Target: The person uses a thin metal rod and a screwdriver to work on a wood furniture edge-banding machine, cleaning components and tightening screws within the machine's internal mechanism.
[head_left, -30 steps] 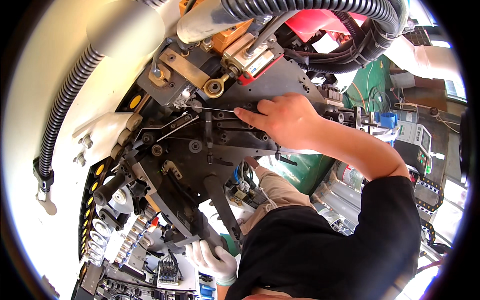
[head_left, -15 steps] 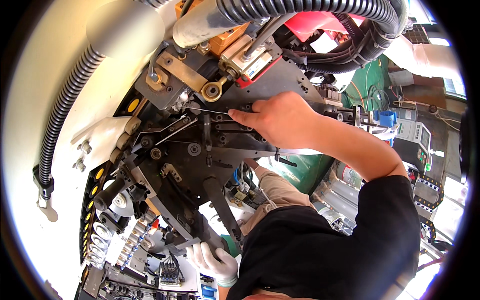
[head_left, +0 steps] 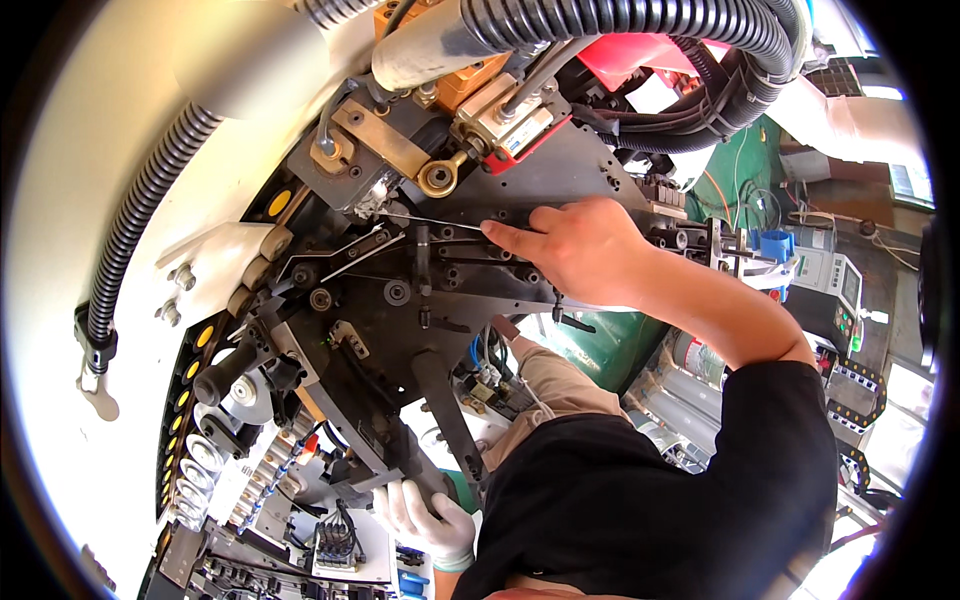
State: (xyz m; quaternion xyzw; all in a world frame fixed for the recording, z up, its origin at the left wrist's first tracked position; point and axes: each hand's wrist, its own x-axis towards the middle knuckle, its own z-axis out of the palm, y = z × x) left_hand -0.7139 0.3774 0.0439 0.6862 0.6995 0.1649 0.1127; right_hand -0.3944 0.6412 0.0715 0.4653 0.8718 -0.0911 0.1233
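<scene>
My bare right hand [head_left: 585,252] is closed on the rear end of a thin metal rod [head_left: 435,220], with the index finger stretched along it. The rod's far tip reaches a whitish, crumbly patch [head_left: 373,198] under a dark metal block [head_left: 345,170]; whether it touches is too small to tell. My left hand [head_left: 425,518], in a white glove, is lower down. Its fingers and thumb close round the lower end of the machine's dark metal frame [head_left: 385,470]. Part of that grip is hidden.
A brass rod-end joint [head_left: 438,178] and a pneumatic cylinder [head_left: 510,125] sit just above the rod. Black corrugated hoses [head_left: 620,14] arch overhead. A black lever handle [head_left: 225,375] juts out at the left. Beyond my right arm stands a control box [head_left: 830,285].
The machine parts at the left sit slightly farther right in the picture. My right hand and the rod have shifted a little right with them; the left hand keeps its place.
</scene>
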